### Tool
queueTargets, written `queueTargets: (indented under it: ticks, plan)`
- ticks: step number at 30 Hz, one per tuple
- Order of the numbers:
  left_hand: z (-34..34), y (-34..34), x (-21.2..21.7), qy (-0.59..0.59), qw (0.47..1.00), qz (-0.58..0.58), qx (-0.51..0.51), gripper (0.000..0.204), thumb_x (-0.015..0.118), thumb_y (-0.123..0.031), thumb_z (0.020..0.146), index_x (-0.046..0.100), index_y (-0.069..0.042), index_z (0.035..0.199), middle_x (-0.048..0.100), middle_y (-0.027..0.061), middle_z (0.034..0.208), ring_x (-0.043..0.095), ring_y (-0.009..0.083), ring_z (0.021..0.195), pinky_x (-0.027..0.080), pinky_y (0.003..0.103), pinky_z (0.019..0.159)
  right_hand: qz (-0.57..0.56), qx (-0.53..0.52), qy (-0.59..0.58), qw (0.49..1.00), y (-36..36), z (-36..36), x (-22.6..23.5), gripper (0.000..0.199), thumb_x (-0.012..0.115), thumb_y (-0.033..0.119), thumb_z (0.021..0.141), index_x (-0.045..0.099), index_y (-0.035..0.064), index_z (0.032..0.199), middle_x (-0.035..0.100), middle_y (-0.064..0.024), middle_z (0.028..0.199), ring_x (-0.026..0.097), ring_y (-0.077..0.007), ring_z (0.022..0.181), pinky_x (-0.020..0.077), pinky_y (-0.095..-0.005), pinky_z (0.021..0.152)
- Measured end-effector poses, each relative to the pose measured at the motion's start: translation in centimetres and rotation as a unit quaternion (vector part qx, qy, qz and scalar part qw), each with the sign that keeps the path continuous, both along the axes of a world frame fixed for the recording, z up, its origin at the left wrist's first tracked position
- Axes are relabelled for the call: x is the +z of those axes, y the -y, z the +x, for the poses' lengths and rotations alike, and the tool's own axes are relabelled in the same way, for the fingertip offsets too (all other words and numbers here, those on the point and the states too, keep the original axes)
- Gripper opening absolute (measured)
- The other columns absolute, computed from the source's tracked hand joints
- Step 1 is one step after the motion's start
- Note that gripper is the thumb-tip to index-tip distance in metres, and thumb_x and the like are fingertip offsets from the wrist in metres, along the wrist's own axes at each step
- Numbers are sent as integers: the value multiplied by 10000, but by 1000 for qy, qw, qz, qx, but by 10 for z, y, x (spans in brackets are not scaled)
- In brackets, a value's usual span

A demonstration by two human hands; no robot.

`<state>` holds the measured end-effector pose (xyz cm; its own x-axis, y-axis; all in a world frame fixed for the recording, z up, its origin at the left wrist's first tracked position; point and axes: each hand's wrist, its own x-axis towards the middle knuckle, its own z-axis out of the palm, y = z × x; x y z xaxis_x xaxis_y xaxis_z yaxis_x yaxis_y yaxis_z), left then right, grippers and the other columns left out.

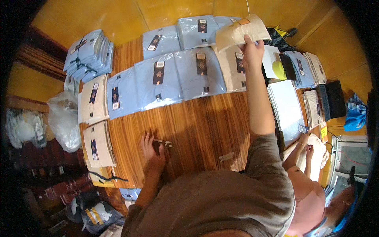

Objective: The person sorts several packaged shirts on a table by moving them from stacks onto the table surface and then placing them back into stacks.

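My right arm stretches to the far side of the wooden table [189, 130]. My right hand [252, 51] is closed on the near edge of a cream folded garment [246, 31], raised and tilted above another bagged cream garment [231, 65]. Fingers apart, my left hand [153, 153] rests on the table with nothing visibly gripped. Just beside its fingertips and thumb is a small, thin, pale tool [164, 142], too small to name. Bagged blue folded garments [158, 81] with dark hang tags lie in rows beyond it.
At the far left stands a tied stack of bagged blue garments [89, 55]. Cream bagged garments [98, 144] line the left edge. White sheets [285, 104] are piled on the right. A co-worker's hands [304, 148] are busy with cream fabric [316, 158] at the lower right.
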<state>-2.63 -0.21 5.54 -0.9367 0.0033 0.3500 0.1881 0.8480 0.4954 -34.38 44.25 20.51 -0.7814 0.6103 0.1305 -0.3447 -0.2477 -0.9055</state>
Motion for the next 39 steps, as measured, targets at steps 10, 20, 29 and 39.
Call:
queueTargets:
  ticks: [10, 20, 29, 39]
  plan:
    - [-77, -49, 73, 274, 276, 881, -268, 801, 286, -677, 1052, 372, -79, 1579, 463, 187, 1567, 482, 335, 1415, 386, 514, 1194, -199, 215, 31, 956, 182, 292, 7, 358, 592, 53, 1034, 533, -21, 1379, 669, -134, 1297, 658, -201, 1186, 546, -352, 1028]
    - [7, 81, 59, 180, 368, 903, -131, 742, 357, -576, 1029, 350, -92, 1592, 445, 172, 1585, 472, 324, 1425, 392, 512, 1187, -118, 239, 186, 946, 329, 396, -69, 208, 649, 53, 1024, 562, 10, 1207, 724, -76, 1065, 675, -120, 966, 542, -290, 863]
    - [9, 189, 45, 141, 383, 903, -131, 718, 389, -467, 1018, 311, -64, 1607, 424, 191, 1599, 455, 345, 1443, 375, 519, 1196, -85, 272, 151, 947, 407, 406, -77, 279, 649, 27, 1014, 562, 6, 1278, 717, -84, 1142, 677, -122, 1018, 551, -310, 891]
    - [43, 293, 12, 105, 378, 914, -105, 711, 424, -346, 1006, 268, -33, 1624, 401, 212, 1614, 437, 369, 1462, 356, 527, 1207, -25, 354, 205, 912, 464, 401, -85, 421, 689, 3, 980, 499, 25, 1355, 686, -55, 1179, 647, -133, 1084, 514, -305, 942]
